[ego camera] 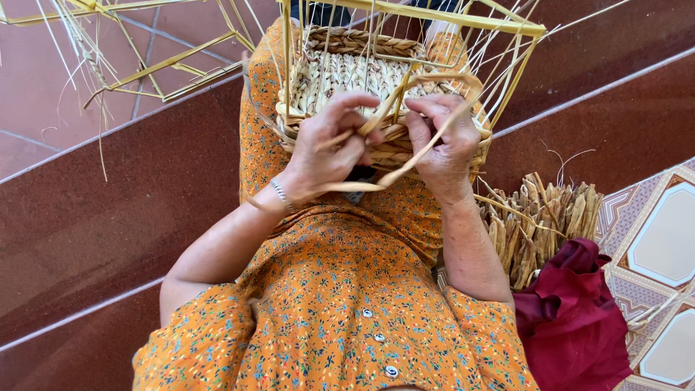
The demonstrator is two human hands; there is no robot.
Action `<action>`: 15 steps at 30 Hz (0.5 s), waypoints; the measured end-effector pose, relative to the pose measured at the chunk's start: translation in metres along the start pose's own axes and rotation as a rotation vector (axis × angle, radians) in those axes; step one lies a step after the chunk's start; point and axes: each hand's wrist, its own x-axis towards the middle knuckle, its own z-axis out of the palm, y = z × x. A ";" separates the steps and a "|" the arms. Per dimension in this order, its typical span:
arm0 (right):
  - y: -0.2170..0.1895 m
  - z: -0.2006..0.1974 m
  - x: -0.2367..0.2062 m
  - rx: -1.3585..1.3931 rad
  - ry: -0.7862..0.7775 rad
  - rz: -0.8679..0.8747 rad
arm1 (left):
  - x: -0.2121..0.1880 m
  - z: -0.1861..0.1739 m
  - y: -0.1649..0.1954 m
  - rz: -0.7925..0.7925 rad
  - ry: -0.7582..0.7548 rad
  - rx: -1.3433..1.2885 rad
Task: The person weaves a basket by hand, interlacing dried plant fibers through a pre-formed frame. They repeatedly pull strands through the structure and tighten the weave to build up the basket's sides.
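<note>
A half-woven straw basket [347,72] rests on my lap, built around a yellow wire frame [463,20]. My left hand [329,148] grips a flat tan straw strand [376,185] at the basket's near rim, fingers curled around it. My right hand [445,141] pinches the same strand where it loops over the rim beside a yellow upright. The strand's loose end curves below both hands across my orange flowered dress [340,289]. A silver bracelet [279,192] sits on my left wrist.
A bundle of dried straw stalks [539,221] lies to my right, next to a dark red cloth [572,311]. Another yellow wire frame [156,69] lies at the upper left on dark red stone steps [87,217]. Patterned floor tiles [662,232] show at right.
</note>
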 end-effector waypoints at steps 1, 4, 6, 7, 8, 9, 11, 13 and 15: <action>0.001 -0.001 -0.001 -0.042 -0.017 -0.020 | -0.007 -0.004 0.000 0.043 -0.045 -0.040; -0.003 0.001 -0.001 -0.114 -0.087 0.055 | -0.018 -0.012 0.000 0.070 -0.132 -0.081; -0.013 0.005 -0.002 -0.092 -0.149 0.284 | -0.016 -0.013 0.001 -0.038 -0.139 0.011; -0.017 0.008 0.000 -0.187 -0.145 0.176 | -0.014 -0.012 0.002 -0.053 -0.123 0.185; -0.021 0.011 0.002 -0.280 -0.139 0.064 | -0.010 -0.012 0.003 -0.065 -0.105 0.360; -0.025 0.012 0.004 -0.369 -0.134 -0.050 | -0.007 -0.012 0.005 -0.078 -0.086 0.536; -0.031 0.015 0.008 -0.304 -0.161 0.096 | -0.004 -0.017 0.010 0.052 0.008 0.398; -0.032 0.017 0.010 -0.138 -0.140 0.327 | -0.007 -0.027 0.013 -0.031 0.101 0.009; -0.029 0.019 0.010 0.134 -0.070 0.631 | -0.017 -0.040 0.014 -0.319 0.199 -0.625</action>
